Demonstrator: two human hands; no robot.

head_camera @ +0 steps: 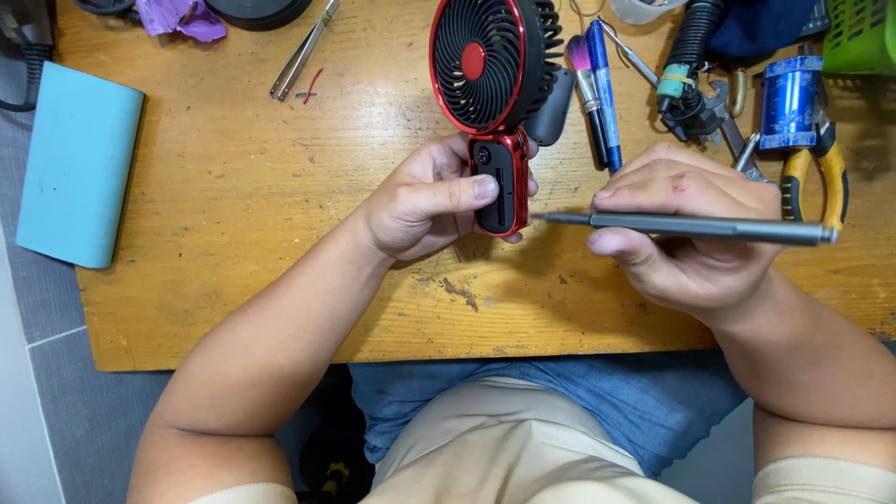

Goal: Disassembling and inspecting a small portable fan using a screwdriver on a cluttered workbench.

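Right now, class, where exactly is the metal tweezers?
The tweezers lie at the top of the wooden table, left of the red and black fan, beside a small red wire scrap.

A wooden table (233, 205) fills most of the frame. A light blue pad (77, 163) overhangs its left edge. Metal tweezers (303, 49) lie at upper centre-left, a purple scrap (182, 17) further left. At upper right: a pink-tipped brush (585, 84), a blue pen (603, 89), yellow-handled pliers (814, 177), a blue cylinder (790, 101), a green basket (861, 33).
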